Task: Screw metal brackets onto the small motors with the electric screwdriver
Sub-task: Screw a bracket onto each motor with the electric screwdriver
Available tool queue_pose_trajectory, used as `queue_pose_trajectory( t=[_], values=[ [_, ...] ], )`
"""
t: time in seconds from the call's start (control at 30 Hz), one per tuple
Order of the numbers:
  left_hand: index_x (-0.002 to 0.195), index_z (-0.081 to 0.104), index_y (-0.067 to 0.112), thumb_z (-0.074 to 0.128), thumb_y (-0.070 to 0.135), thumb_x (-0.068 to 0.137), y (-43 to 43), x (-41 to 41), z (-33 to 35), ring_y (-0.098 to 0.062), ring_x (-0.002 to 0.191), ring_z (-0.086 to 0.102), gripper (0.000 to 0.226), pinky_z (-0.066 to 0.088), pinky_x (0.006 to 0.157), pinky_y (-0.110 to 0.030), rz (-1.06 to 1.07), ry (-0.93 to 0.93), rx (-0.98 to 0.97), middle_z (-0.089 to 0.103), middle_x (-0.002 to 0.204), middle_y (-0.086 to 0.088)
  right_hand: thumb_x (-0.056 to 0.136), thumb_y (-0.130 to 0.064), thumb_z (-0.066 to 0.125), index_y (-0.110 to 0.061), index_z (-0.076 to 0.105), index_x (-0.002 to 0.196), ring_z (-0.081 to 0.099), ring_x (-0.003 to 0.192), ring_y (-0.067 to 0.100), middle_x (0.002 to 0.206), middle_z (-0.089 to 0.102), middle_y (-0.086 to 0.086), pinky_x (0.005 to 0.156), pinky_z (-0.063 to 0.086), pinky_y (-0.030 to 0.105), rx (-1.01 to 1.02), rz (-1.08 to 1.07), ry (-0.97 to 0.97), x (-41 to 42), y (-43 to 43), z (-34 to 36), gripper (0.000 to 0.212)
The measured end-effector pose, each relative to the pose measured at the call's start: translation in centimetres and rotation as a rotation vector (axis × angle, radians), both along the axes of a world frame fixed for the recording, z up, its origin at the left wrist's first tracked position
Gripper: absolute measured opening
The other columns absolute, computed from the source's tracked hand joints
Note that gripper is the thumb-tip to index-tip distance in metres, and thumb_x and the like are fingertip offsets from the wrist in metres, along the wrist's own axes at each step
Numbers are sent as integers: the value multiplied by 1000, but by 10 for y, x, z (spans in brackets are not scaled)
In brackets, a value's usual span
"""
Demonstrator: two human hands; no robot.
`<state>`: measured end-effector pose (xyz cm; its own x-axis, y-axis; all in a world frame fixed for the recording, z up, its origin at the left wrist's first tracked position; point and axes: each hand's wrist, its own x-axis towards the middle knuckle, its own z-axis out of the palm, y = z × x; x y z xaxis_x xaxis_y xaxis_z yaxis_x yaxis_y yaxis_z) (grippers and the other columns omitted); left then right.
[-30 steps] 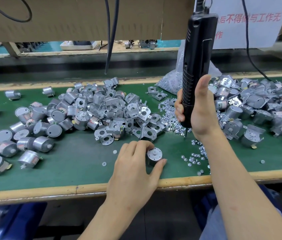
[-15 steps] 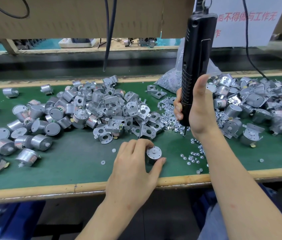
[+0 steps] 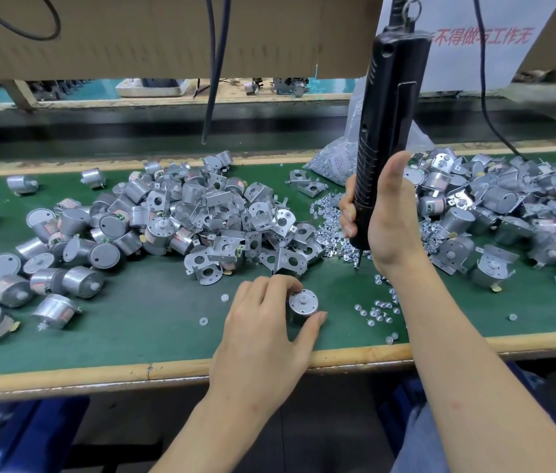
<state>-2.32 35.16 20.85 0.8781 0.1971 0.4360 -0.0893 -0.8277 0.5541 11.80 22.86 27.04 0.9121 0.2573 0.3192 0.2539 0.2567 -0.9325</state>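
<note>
Across green table (image 3: 140,322), far-centre heap of motors and brackets (image 3: 235,233). Right of it, upright electric screwdriver (image 3: 389,114) clenched in right grip (image 3: 389,220), bit pointing down beside loose screws (image 3: 331,230). Near table's edge, left grip (image 3: 263,336) pinching one small motor (image 3: 303,303), standing shaft-up.

Above my bench (image 3: 153,322), a white paper sign (image 3: 508,63) with red characters "不得做与工作无", left end behind my screwdriver (image 3: 389,124).

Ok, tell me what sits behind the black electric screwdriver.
A clear plastic bag of small silver screws stands on the green mat. The black electric screwdriver covers the bag's middle.
</note>
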Motion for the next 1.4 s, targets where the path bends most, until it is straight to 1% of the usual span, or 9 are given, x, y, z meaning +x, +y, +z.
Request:
queue_pose_trajectory(
  t=[0.17, 0.37, 0.57, 0.77, 0.9, 1.13, 1.2, 1.3, 1.4],
  values=[
    [101, 56, 27, 71, 44, 82, 0, 0, 0, -10, 92, 50, 30, 40, 81, -22, 1, -4, -6, 53, 94, 16, 57, -102, 44, -25, 57, 58, 42, 39, 18, 51, 49, 0, 46, 39, 24, 4, 37, -2, 0, 0, -1, 78],
    [101, 55, 28, 71, 44, 81, 0, 0, -1, -10, 92, 50, 30, 40, 80, -22, 2, 0, -10, 52, 94, 16, 60, -100, 43, -25, 57, 58, 42, 39, 15, 51, 50, -2, 44, 39, 22, -22, 96, 5, 0, 1, -1, 76],
    [102, 54, 29, 67, 47, 82, 0, 1, -2, -9, 92, 49, 30, 39, 81, -22, -5, -3, -8, 51, 94, 17, 58, -101, 43, -19, 53, 56, 40, 38, 16, 50, 49, 0, 45, 38, 23, -58, 153, 7, -1, 7, -1, 83],
    [102, 52, 30, 64, 49, 82, -1, 1, -2, -7, 93, 49, 30, 39, 81, -20, -1, -1, -1, 49, 94, 19, 56, -102, 44, -19, 53, 56, 41, 38, 16, 50, 49, 0, 46, 39, 24, -50, 145, 7, -3, 10, -1, 83],
    [103, 53, 30, 63, 50, 82, -1, 1, -1, -7, 93, 48, 30, 39, 81, -20, -1, 11, -3, 50, 95, 19, 53, -103, 44, -20, 53, 56, 40, 38, 15, 49, 48, -2, 45, 38, 22, -33, 141, 13, -5, 12, -1, 83],
    [102, 54, 29, 64, 49, 83, -2, 0, 1, -9, 93, 49, 30, 39, 81, -23, -12, 26, 4, 51, 95, 17, 54, -101, 46, -20, 54, 57, 40, 38, 14, 49, 48, -2, 43, 38, 23, -15, 147, 24, -8, 13, -1, 82],
    [103, 54, 29, 65, 51, 82, -1, -1, 3, -9, 93, 50, 32, 41, 80, -23, -12, 25, -18, 51, 96, 17, 55, -101, 46, -20, 54, 58, 40, 38, 14, 49, 49, -2, 44, 38, 22, -18, 139, 21, -8, 13, -1, 81],
    [104, 50, 30, 61, 64, 80, 0, -1, 6, -6, 90, 54, 43, 45, 75, -23, 6, 19, -87, 46, 101, 16, 55, -101, 45, -20, 54, 58, 40, 38, 14, 49, 48, -2, 44, 38, 22, -16, 130, 13, -9, 13, -1, 82],
    [102, 51, 28, 56, 68, 80, -3, -4, 12, -6, 85, 56, 46, 50, 73, -30, 31, -9, -174, 43, 106, 13, 56, -101, 45, -19, 53, 58, 40, 37, 15, 49, 47, -1, 44, 38, 24, 18, 126, -2, -11, 12, -1, 82]
  ],
)
